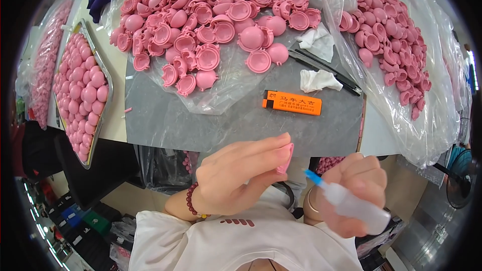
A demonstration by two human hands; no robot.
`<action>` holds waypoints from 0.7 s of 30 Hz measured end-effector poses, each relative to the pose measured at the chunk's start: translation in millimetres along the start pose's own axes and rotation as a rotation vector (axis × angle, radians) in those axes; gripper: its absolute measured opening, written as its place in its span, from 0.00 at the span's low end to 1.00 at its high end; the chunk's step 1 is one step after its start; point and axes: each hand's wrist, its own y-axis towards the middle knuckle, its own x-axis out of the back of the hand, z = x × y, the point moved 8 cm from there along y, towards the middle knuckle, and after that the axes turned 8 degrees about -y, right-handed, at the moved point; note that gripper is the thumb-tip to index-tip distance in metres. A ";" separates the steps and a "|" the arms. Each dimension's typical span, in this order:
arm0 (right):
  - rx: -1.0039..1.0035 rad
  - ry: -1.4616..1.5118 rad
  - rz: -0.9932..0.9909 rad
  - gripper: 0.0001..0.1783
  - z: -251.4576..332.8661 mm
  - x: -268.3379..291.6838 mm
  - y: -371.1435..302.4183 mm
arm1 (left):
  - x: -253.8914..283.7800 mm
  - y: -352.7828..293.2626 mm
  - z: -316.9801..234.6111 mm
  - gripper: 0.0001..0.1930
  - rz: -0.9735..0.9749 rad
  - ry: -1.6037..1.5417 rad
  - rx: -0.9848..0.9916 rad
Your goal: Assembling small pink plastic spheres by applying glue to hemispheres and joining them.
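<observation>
My left hand (pixel 233 176), with a beaded bracelet at its wrist, pinches a small pink plastic shell (pixel 286 159) between thumb and fingers. Only the shell's edge shows past my fingertips. In my right hand (pixel 362 175) is a translucent white squeeze bottle (pixel 354 208), its blue nozzle (pixel 313 176) pointing up and left toward the shell. Nozzle and shell are a short gap apart. Both hands are over the near edge of the grey work mat (pixel 226 128). Beyond them spreads a big heap of pink half-round shells (pixel 206 32) on clear plastic.
An orange lighter (pixel 292 103), a black box cutter (pixel 326 72) and crumpled white tissues (pixel 320 81) lie on the mat. At left stands a metal tray (pixel 109 88) of pink balls. More pink shells (pixel 391 40) lie on a plastic bag at right, near a black fan (pixel 459 183).
</observation>
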 end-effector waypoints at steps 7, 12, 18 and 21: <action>-0.620 -0.302 0.049 0.20 -87.4 26.8 -22.5 | 2.7 -14.6 32.7 0.17 -0.119 -0.963 0.176; -0.574 -0.365 0.122 0.23 -89.8 35.7 -7.6 | -35.6 -20.8 40.7 0.19 0.107 -1.863 0.494; -0.458 -0.925 0.129 0.20 -122.4 98.5 35.5 | -44.5 -27.3 50.1 0.22 -0.016 -1.725 0.636; -0.476 -0.944 0.183 0.15 -128.9 100.1 38.1 | -41.3 -26.5 50.7 0.23 0.003 -1.588 0.611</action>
